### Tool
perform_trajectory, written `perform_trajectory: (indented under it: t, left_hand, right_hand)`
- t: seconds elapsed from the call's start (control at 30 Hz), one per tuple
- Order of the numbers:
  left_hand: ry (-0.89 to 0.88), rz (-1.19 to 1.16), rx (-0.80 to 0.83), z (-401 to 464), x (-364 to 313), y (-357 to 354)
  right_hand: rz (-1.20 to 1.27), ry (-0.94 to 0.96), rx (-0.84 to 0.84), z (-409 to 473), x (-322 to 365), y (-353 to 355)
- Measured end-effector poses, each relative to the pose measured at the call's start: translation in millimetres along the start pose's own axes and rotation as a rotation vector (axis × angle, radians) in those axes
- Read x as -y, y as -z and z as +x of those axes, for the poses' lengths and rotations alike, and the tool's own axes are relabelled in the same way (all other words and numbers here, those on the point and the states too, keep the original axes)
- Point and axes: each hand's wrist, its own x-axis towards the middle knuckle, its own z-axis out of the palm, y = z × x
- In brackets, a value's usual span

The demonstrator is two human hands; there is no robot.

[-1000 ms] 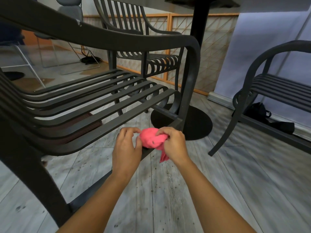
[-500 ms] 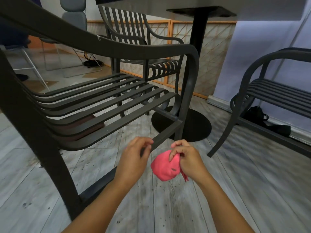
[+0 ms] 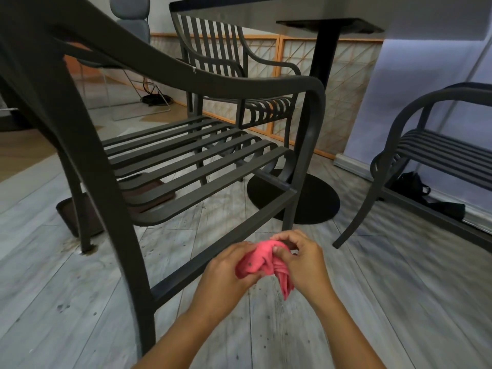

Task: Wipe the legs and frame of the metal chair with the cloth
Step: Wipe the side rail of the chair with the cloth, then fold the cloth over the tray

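Observation:
A dark metal chair (image 3: 186, 166) with a slatted seat fills the left and middle of the view, seen from low down. Its lower side rail (image 3: 226, 243) runs from the thick rear leg (image 3: 127, 249) to the thin front leg (image 3: 295, 193). Just in front of that rail, both hands hold a bunched pink cloth (image 3: 262, 265). My left hand (image 3: 226, 278) grips the cloth's left side from below. My right hand (image 3: 300, 262) pinches its right side, and a tail of cloth hangs beneath. The cloth is off the rail, over the floor.
A black table pedestal (image 3: 323, 62) with a round base (image 3: 311, 198) stands behind the front leg. A second metal chair (image 3: 239, 83) is beyond, a third (image 3: 431, 150) at right with a black bag (image 3: 410, 185) under it. A brown mat (image 3: 85, 217) lies under the seat.
The cloth has come off the chair's lower rail and dropped toward me. My left hand, free half a second ago, now holds the cloth together with the right. The view pulled back and up.

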Motion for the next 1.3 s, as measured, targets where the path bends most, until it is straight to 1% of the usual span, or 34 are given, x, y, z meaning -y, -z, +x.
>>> perform_trajectory:
  t: [0.1,0.2,0.3,0.43,0.57,0.67,0.73,0.8,0.87,0.97,1.03,1.13,1.3]
  left_hand:
    - [-0.002,-0.032,-0.069,-10,-4,9]
    - [0.061,-0.009,-0.073,-22,-10,19]
    - [0.124,0.012,-0.052,-35,-23,33]
    - [0.173,-0.005,-0.046,-50,-50,61]
    - [0.13,-0.002,-0.001,-59,-80,98]
    - [0.158,-0.044,0.026,-64,-107,130]
    - [0.196,-0.065,0.053,-65,-126,155]
    - [0.215,-0.082,0.073,-65,-144,180]
    - [0.235,-0.079,0.081,-65,-159,207]
    - [0.3,-0.038,0.118,-73,-179,250]
    - [0.348,0.009,0.137,-81,-191,280]
    - [0.367,0.081,0.138,-92,-208,329]
    - [0.45,0.183,0.086,-109,-223,403]
  right_hand:
    - [-0.004,0.008,-0.001,-7,6,-2]
    - [0.023,-0.019,0.026,-19,16,-5]
    - [-0.006,-0.044,0.081,-33,32,-3]
    - [-0.007,-0.116,0.22,-53,63,10]
    - [0.096,-0.23,0.389,-65,101,27]
    - [0.167,-0.321,0.577,-71,136,35]
    - [0.22,-0.345,0.678,-75,162,35]
    - [0.244,-0.367,0.701,-77,189,31]
    - [0.237,-0.393,0.647,-79,220,25]
    - [0.128,-0.323,0.572,-79,269,17]
    - [0.032,-0.259,0.603,-81,303,13]
    - [-0.12,-0.176,0.659,-81,352,1]
    - [-0.378,0.032,0.725,-84,421,-33]
